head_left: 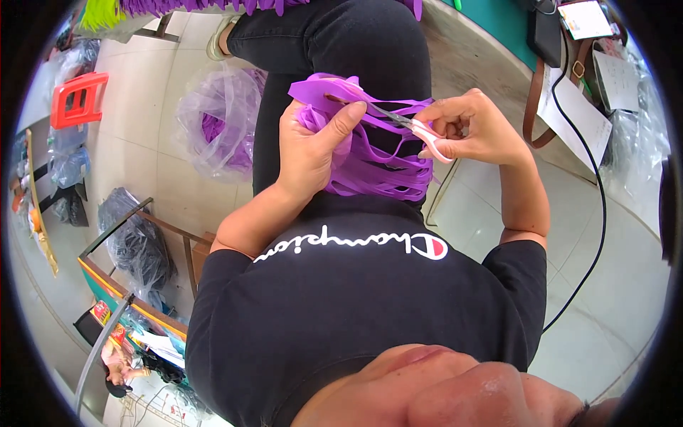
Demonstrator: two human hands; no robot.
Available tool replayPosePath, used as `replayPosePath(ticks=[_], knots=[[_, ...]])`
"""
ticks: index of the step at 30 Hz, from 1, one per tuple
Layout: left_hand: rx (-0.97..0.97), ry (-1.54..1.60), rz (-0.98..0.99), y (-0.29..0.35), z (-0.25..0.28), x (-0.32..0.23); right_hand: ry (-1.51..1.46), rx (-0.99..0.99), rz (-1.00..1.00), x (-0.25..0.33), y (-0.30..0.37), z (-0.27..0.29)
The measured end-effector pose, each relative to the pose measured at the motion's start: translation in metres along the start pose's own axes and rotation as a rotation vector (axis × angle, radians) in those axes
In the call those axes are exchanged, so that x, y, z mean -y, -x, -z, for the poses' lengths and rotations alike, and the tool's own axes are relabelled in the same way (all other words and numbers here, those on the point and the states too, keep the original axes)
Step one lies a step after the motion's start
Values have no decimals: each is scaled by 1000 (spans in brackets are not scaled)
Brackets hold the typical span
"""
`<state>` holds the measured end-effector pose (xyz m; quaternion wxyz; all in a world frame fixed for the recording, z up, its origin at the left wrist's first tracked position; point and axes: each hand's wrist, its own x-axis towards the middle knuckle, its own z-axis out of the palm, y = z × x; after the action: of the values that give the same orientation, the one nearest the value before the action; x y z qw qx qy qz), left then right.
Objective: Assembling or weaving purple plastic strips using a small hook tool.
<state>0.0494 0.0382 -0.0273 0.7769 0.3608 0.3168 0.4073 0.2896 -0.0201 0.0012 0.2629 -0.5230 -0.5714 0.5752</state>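
My left hand (316, 146) is closed around a bunch of purple fabric-like pieces, its thumb pressed on top. In my right hand (475, 132) is a pair of scissors with pale pink handles (431, 142), the fingers in and around the loops. The blades point left into the purple bunch, close to my left thumb, and their tips are partly hidden there. Long purple strips (384, 181) hang from the bunch and lie in a tangle across my lap.
On the tiled floor to the left sits a clear plastic bag (220, 128) with purple pieces inside. A red plastic stool (78, 99) stands farther left, near more bags. At the right are a green-topped table (498, 32) and a black cable (601, 185).
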Motion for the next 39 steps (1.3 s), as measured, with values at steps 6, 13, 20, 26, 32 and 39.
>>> replayPosePath(ticks=[6,13,20,26,32,39], knots=[[57,-27,-33,-1,0,-1,25,4,18,2,-1,2],[82,-16,-3,0,2,-2,-16,7,-4,2,1,4],[71,2,38,0,5,0,-40,6,-35,2,5,3],[37,-24,-35,0,1,2,39,14,-26,2,6,6],[44,-66,-44,0,2,3,36,14,-36,6,5,5],[50,-102,-128,0,-1,4,-17,-3,-28,4,3,2]])
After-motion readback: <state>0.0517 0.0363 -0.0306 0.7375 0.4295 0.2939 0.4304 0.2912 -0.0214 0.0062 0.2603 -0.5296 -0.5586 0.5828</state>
